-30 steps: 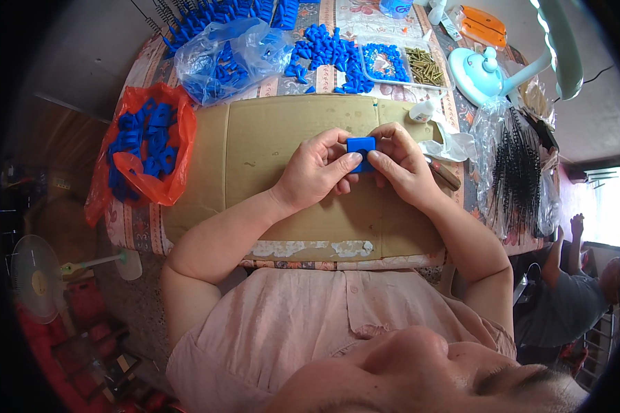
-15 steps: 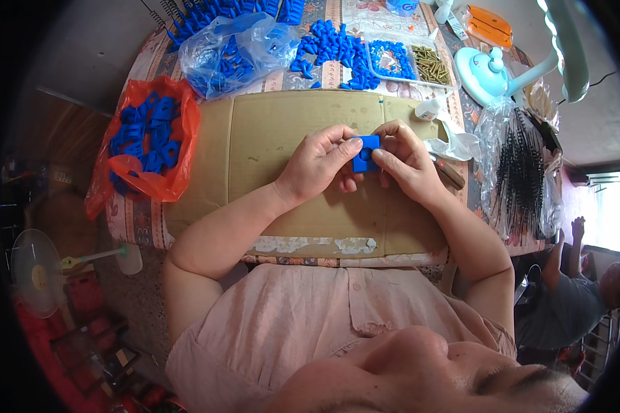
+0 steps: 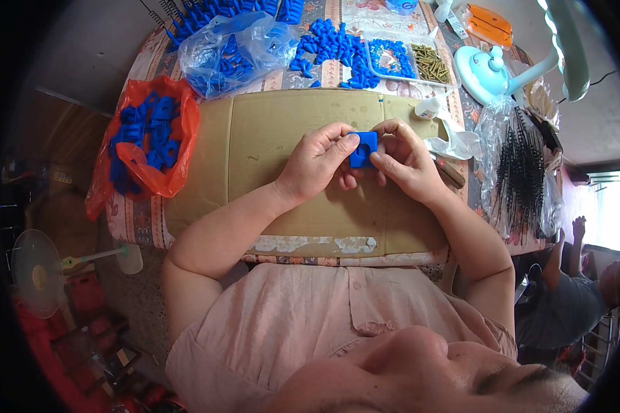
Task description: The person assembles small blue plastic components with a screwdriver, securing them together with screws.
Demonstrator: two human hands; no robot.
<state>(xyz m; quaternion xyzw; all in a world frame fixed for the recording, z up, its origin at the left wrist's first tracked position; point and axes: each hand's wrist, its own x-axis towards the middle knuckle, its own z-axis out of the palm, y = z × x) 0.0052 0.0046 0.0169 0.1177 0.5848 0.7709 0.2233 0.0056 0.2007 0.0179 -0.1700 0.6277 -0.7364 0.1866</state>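
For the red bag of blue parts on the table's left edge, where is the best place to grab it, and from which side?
Probably the crumpled rim of the red bag, taken from above: the mouth lies open upward with blue parts heaped inside, so pinching the gathered plastic there should keep them from spilling. Its lower end overhangs the table.

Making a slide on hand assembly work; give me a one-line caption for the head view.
Left hand and right hand hold a small blue plastic part over a cardboard sheet.
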